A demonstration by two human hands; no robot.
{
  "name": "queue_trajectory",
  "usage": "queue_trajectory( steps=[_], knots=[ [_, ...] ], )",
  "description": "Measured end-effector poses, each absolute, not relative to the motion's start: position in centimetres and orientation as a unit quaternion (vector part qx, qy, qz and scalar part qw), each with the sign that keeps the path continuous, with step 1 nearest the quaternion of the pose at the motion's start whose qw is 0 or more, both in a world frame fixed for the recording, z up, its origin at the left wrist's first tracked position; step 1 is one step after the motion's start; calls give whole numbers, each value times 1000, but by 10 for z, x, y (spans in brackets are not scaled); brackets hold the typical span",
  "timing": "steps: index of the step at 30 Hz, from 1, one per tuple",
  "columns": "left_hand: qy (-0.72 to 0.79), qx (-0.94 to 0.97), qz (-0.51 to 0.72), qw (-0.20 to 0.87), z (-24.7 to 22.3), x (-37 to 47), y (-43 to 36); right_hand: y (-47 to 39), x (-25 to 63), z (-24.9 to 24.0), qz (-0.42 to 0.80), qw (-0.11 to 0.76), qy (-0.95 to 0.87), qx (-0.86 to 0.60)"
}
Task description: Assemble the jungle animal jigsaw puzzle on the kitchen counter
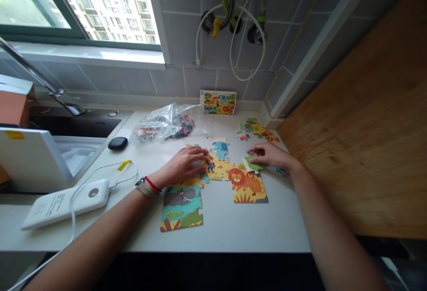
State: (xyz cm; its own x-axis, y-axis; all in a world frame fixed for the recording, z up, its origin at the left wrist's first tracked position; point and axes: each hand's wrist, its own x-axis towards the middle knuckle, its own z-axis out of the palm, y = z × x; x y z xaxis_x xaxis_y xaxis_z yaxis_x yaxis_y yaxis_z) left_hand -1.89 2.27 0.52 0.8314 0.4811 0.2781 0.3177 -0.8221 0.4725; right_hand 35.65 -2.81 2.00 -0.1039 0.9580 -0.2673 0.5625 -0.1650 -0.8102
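My left hand lies flat with its fingers stretched out over joined jigsaw pieces, its fingertips beside the figure on the yellow middle section. Below that hand, the joined hippo section lies on the counter. My right hand pinches a green puzzle piece just above the lion section, partly over its top edge. The elephant piece sits at the top of the middle section. A small dark object lies under my right wrist; its kind is hard to make out.
Loose puzzle pieces are heaped at the back right. A picture card leans on the wall beside a clear plastic bag of pieces. To the left are a black oval object, a white power bank with cable, and a sink. A wooden panel borders the right.
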Motion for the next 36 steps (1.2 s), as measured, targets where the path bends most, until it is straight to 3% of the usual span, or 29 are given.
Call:
queue_trajectory(
  steps=[3, 7, 9, 16, 25, 36],
  knots=[
    [216, 933, 191, 214, 7, -18, 22, -26, 357, 19, 455, 262, -580, -623],
    [217, 934, 184, 218, 11, -16, 21, -19, 352, 9, 430, 426, -461, -650],
    [222, 932, 180, 223, 13, -16, 21, -15, 349, 3, 413, 459, -419, -666],
    [233, 926, 188, 229, 10, -17, 22, -15, 343, -3, 310, 354, -599, -647],
    [235, 924, 187, 235, 11, -15, 22, -18, 360, 2, 344, 263, -649, -626],
    [234, 923, 190, 239, 10, -16, 22, -12, 357, -10, 193, 271, -655, -679]
  ],
)
